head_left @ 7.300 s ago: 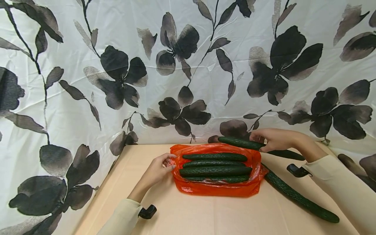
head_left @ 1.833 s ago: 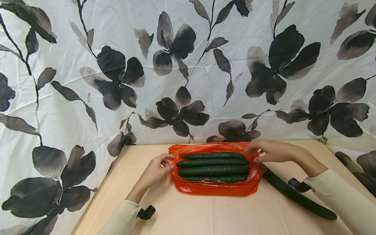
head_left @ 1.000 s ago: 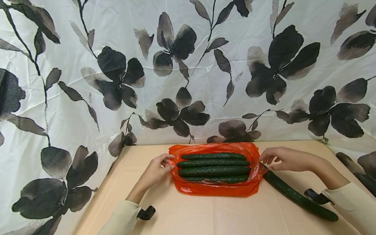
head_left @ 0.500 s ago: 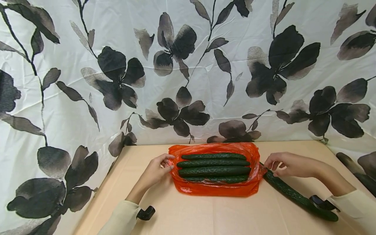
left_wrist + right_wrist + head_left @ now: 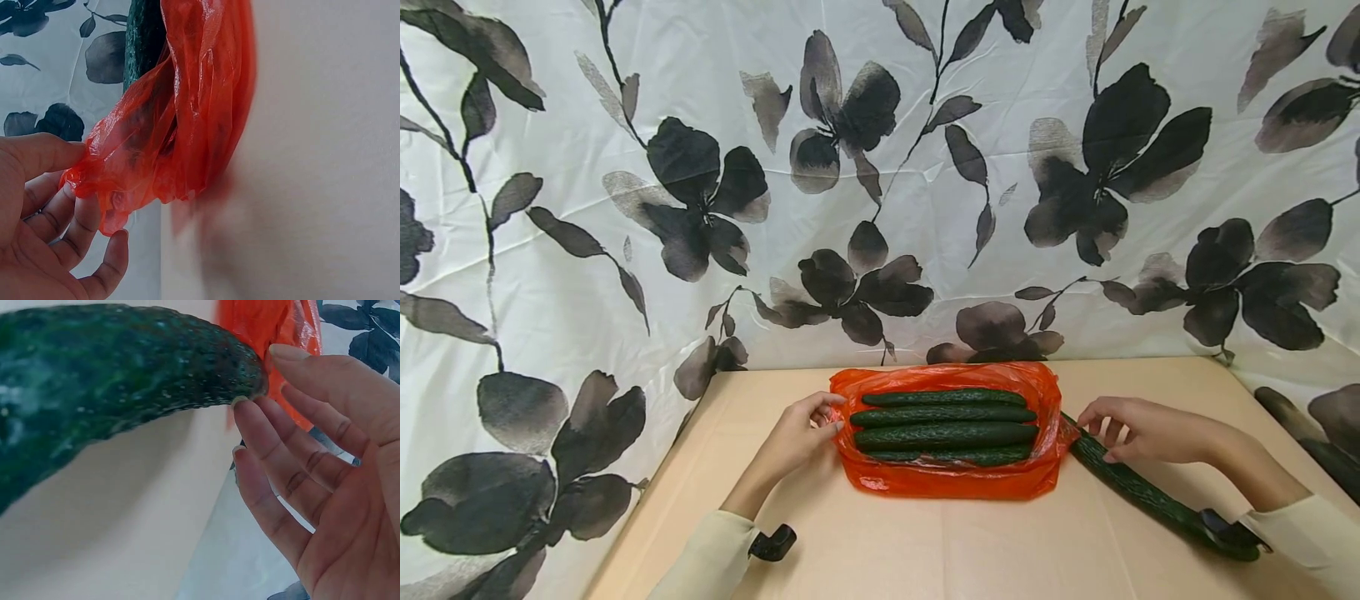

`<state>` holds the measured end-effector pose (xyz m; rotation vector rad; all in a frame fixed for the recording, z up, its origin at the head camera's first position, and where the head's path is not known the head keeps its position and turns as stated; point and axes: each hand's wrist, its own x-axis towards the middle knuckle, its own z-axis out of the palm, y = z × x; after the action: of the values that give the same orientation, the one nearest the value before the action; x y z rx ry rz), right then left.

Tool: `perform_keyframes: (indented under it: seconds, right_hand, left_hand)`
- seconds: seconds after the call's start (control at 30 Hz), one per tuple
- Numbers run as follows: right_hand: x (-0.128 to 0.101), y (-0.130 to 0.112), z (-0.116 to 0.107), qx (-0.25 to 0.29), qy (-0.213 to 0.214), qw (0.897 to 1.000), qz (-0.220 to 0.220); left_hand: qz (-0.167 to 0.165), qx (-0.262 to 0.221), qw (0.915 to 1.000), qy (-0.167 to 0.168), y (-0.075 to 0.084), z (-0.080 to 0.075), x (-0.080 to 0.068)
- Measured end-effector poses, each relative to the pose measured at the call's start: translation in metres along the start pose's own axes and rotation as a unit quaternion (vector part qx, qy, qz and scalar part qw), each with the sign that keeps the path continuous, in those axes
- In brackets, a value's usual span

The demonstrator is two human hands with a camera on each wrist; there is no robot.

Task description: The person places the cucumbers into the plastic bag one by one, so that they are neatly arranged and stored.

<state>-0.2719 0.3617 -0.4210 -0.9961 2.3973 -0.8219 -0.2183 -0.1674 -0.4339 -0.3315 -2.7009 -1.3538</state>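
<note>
Since the earliest frame, the right hand has left the far rim of the orange plastic bag and descended to the loose cucumber lying on the table to the right of the bag; the cucumber it carried then now lies with the others inside the bag. The right hand rests over the near-bag end of the loose cucumber with fingers extended and slightly spread; the right wrist view shows one fingertip touching the cucumber tip and no finger wrapped round it, so the hand is not yet gripping. The loose cucumber runs diagonally from just beside the bag's right edge toward the near right of the table. The left hand has kept its place at the bag's left end: thumb and fingers pinch the bunched orange film, as the left wrist view shows. Four cucumbers lie side by side inside the bag, lengthwise across it. A white cloth with dark flower print hangs behind the table.
</note>
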Motion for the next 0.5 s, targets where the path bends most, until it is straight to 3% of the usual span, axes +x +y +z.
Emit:
perform_keyframes:
  seconds: [0.5]
  right_hand:
    - [-0.002, -0.003, 0.025, -0.037, 0.033, 0.998, 0.023]
  left_hand:
    - [0.01, 0.0, 0.9999, -0.007, -0.001, -0.005, -0.005]
